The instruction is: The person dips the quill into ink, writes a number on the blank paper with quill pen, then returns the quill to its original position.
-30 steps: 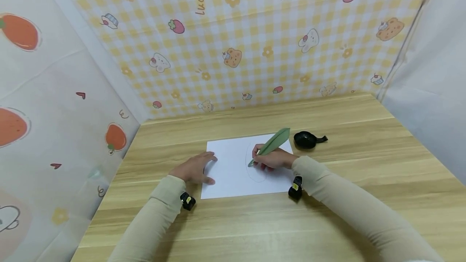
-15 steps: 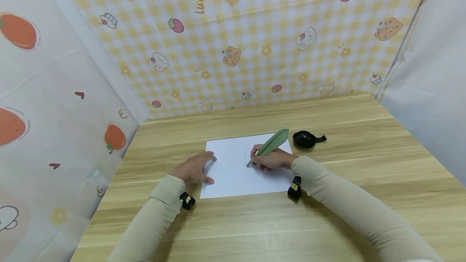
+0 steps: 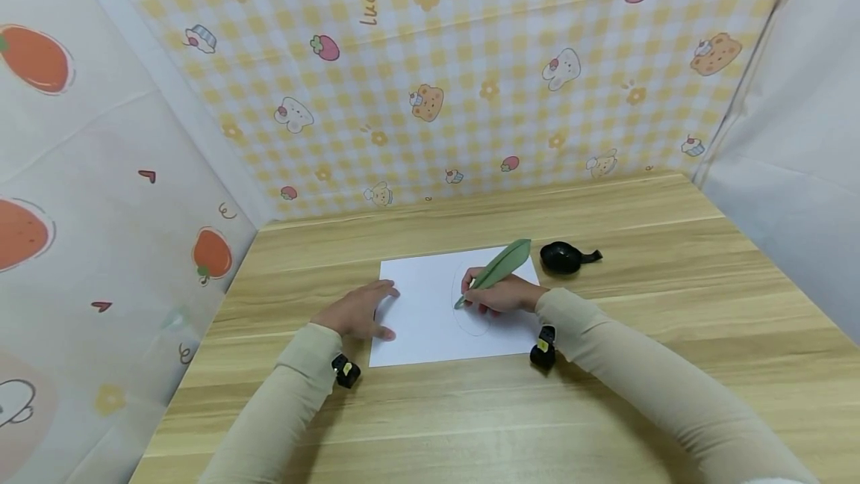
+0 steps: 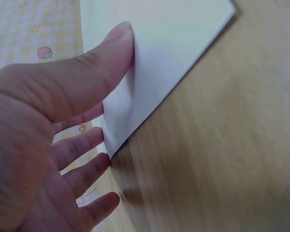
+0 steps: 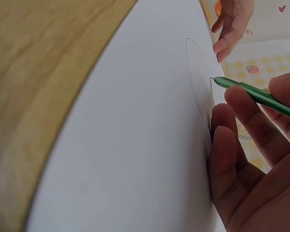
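A white sheet of paper (image 3: pixel 419 320) lies on the wooden table, bearing a thin curved outline (image 5: pixel 189 72) like a long oval. My right hand (image 3: pixel 500 296) pinches a green leaf-shaped pen (image 3: pixel 504 264) between thumb and fingers; in the right wrist view the pen's (image 5: pixel 253 92) tip is at the paper near the line. My left hand (image 3: pixel 359 311) rests at the sheet's left edge with fingers spread. In the left wrist view the left hand's thumb (image 4: pixel 118 43) lies on the paper and the other fingertips are along its edge.
Just beyond the sheet's right back corner sits a small black pan-shaped object (image 3: pixel 563 258) with a short handle. A yellow checked cloth (image 3: pixel 470 58) hangs behind the wooden table (image 3: pixel 430 424), and a printed white cloth (image 3: pixel 121 245) hangs at the left.
Little differs: the whole head view has shifted slightly. My right hand with the pen stays almost at the same spot by the outline, and my left hand stays at the paper's edge.
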Available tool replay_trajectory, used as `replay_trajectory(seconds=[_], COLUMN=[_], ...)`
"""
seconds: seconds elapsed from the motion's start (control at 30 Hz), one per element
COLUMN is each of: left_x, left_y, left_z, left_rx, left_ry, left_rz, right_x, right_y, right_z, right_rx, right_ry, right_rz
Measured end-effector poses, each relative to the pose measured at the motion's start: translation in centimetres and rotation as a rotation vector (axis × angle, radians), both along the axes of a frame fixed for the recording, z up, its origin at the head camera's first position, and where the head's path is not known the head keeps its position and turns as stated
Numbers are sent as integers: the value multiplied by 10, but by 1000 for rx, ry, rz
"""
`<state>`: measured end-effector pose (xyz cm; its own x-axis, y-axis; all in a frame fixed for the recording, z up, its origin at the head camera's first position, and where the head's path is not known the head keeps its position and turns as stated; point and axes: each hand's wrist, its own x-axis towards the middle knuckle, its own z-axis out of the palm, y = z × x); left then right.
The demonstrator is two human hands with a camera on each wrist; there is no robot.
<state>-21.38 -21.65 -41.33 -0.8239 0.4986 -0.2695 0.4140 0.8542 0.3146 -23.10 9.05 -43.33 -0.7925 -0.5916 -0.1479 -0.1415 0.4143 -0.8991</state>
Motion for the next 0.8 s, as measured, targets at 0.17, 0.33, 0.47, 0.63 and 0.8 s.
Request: replay_trajectory(seconds=[0.17, 0.33, 0.47, 0.63, 0.8], left_x=[0, 0, -1, -2, -3], left_y=[0, 1, 0, -1, -1], left_z=[0, 0, 0, 0, -1], left_rx=[-2, -5, -9, -17, -20], left_ry=[2, -1, 0, 11, 20], left_rz=[-1, -1, -8, -30, -44], right_x=[0, 0, -1, -3, -6], right_y=[0, 1, 3, 8, 15], right_z=[1, 3, 4, 7, 10], right_rx=[20, 31, 34, 36, 53], right_ry=[13, 8, 7, 12, 29], right_rz=[-1, -9, -9, -15, -28])
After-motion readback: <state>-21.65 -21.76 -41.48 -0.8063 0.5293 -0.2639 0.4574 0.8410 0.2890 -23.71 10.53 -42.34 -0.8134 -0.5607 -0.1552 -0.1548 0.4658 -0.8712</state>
